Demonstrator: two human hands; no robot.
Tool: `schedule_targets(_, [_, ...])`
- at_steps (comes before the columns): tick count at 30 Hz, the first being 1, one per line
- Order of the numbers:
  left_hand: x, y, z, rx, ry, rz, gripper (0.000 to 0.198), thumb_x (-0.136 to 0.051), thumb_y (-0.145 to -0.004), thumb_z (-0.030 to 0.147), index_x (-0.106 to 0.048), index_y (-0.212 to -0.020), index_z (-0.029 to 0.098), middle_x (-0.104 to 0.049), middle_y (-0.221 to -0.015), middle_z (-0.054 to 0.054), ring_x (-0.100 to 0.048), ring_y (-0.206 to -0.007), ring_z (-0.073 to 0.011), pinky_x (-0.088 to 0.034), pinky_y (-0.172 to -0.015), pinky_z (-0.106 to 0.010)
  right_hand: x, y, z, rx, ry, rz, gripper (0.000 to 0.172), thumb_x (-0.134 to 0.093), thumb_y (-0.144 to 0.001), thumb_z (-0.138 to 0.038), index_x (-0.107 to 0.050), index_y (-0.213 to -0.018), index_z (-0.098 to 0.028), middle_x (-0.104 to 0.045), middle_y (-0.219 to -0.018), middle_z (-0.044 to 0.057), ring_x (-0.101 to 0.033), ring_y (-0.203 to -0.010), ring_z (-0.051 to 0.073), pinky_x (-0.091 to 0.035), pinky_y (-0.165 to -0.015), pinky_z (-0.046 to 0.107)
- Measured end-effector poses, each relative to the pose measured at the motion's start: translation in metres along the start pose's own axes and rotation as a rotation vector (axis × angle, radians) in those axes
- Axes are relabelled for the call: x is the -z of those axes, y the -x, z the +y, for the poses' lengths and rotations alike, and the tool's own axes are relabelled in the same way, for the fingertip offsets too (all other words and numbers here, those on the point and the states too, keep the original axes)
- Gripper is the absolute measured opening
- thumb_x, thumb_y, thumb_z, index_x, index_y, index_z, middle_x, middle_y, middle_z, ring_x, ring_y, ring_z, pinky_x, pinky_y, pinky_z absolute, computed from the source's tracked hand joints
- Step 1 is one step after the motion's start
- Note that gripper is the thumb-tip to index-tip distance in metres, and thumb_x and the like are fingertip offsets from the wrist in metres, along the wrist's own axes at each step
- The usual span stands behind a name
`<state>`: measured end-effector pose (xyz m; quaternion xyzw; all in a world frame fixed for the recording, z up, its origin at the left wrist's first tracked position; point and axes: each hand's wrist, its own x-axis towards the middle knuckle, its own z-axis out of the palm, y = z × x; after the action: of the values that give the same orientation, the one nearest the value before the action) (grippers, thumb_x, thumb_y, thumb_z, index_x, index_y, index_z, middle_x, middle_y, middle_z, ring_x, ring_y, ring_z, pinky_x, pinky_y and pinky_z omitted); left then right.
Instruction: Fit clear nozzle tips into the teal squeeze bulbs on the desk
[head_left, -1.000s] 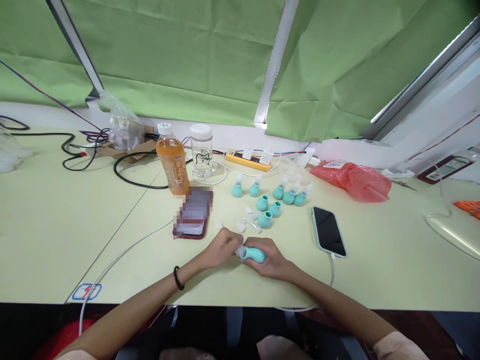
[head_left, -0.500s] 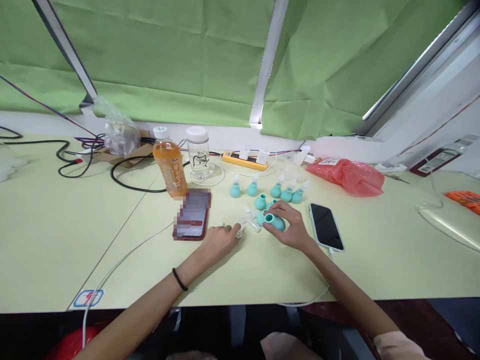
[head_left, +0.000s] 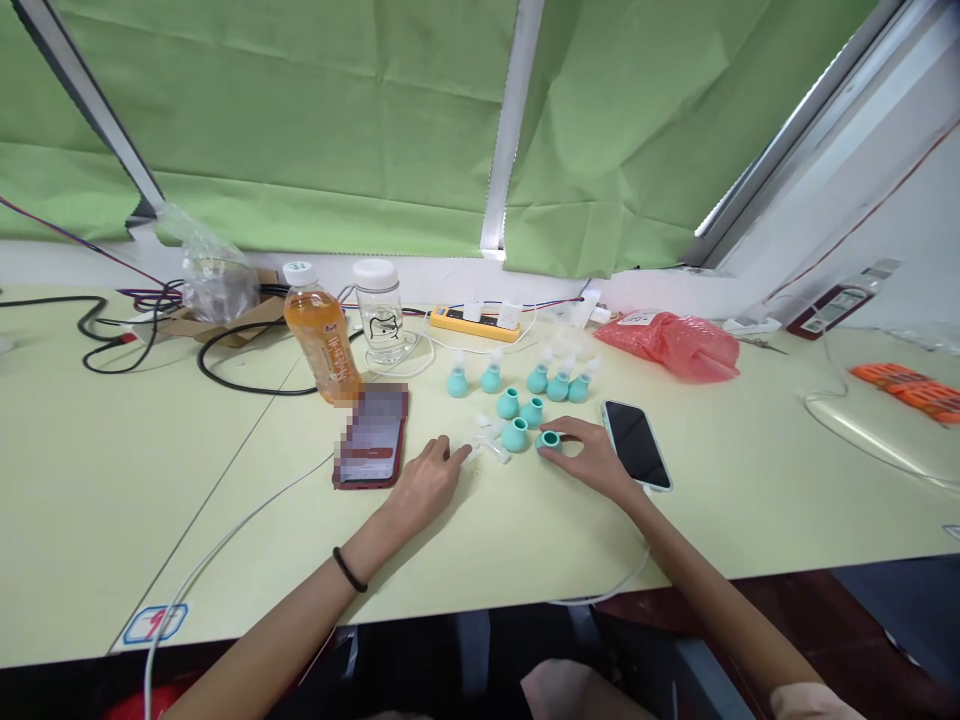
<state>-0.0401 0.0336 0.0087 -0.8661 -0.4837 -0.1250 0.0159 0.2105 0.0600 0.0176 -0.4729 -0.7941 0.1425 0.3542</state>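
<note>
My right hand [head_left: 589, 458] grips a teal rubber squeeze bulb [head_left: 550, 442] between thumb and fingers, its round opening facing up and toward me. Just left of it, more teal bulbs [head_left: 515, 434] stand with bare openings. My left hand [head_left: 429, 487] is low over the table, thumb and forefinger closed around a small clear plastic piece [head_left: 462, 449] that is partly hidden by the fingers. Several loose clear plastic pieces [head_left: 492, 446] lie between the two hands. Behind stand several teal bulbs [head_left: 557, 385] with clear tips fitted in their necks.
A red-cased phone [head_left: 373, 440] lies left, beside an orange drink bottle [head_left: 322, 345] and a clear jar [head_left: 382, 325]. Another phone [head_left: 637, 445] is close to my right hand. Behind are a yellow power strip [head_left: 474, 323] and a red plastic bag [head_left: 675, 345]. A white cable [head_left: 247, 518] crosses the left side.
My right hand has lowered the teal bulb and turned it more upright, apart from the other bulbs. My left hand has drawn slightly back from the loose pieces. The view has shifted a little.
</note>
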Motion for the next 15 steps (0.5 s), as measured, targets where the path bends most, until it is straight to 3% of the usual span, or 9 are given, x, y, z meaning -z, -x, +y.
schedule_targets(7, [0.008, 0.005, -0.001, -0.056, 0.268, 0.027, 0.047, -0.048, -0.065, 0.013, -0.044, -0.112, 0.017, -0.041, -0.095, -0.008, -0.048, -0.08, -0.0177, -0.046, -0.068, -0.03, -0.007, -0.008, 0.023, -0.281, -0.206, 0.055, 0.026, -0.06, -0.062, -0.033, -0.056, -0.081, -0.015, -0.061, -0.083, 0.006, -0.058, -0.075, 0.018, -0.051, -0.065, 0.033])
schedule_targets(11, [0.004, 0.003, -0.004, -0.04, 0.35, 0.032, 0.048, -0.042, -0.067, 0.007, -0.044, -0.113, 0.02, -0.039, -0.098, -0.008, -0.049, -0.078, -0.015, -0.046, -0.066, -0.027, -0.005, -0.012, 0.022, -0.265, -0.22, 0.053, 0.028, -0.061, -0.061, -0.035, -0.054, -0.079, -0.016, -0.06, -0.084, 0.006, -0.057, -0.08, 0.019, -0.051, -0.064, 0.032])
schedule_targets(15, [-0.004, 0.001, -0.005, 0.033, 0.228, 0.066, 0.044, -0.034, -0.073, 0.004, -0.041, -0.115, 0.018, -0.041, -0.099, -0.01, -0.05, -0.076, -0.0155, -0.047, -0.063, -0.028, 0.005, -0.014, 0.013, -0.206, -0.135, -0.032, 0.034, -0.063, -0.06, -0.036, -0.054, -0.088, -0.018, -0.059, -0.088, 0.004, -0.056, -0.083, 0.018, -0.048, -0.069, 0.035])
